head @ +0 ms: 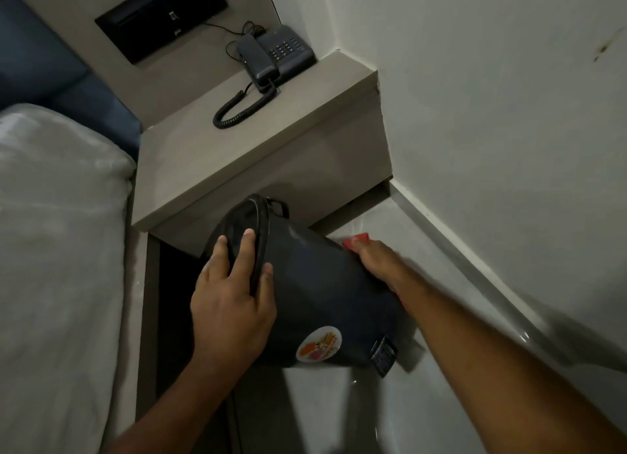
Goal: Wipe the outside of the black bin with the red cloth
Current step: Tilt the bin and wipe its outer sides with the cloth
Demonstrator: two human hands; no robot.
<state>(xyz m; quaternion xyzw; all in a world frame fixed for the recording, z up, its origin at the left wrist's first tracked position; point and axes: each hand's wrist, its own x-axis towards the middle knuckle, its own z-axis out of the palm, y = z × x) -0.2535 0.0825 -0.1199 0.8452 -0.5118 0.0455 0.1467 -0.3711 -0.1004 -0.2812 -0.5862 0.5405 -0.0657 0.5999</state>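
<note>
The black bin is tilted on its side above the floor, its lid end pointing up-left toward the nightstand. A round colourful sticker shows on its lower side. My left hand grips the lid rim, fingers spread over the lid and thumb on the body. My right hand presses on the bin's far right side and holds the red cloth, of which only a small corner shows beyond my fingers. The right hand is blurred.
A grey nightstand stands just behind the bin, with a black corded phone on its top. The bed with white linen fills the left. A white wall and skirting run along the right, with glossy floor below.
</note>
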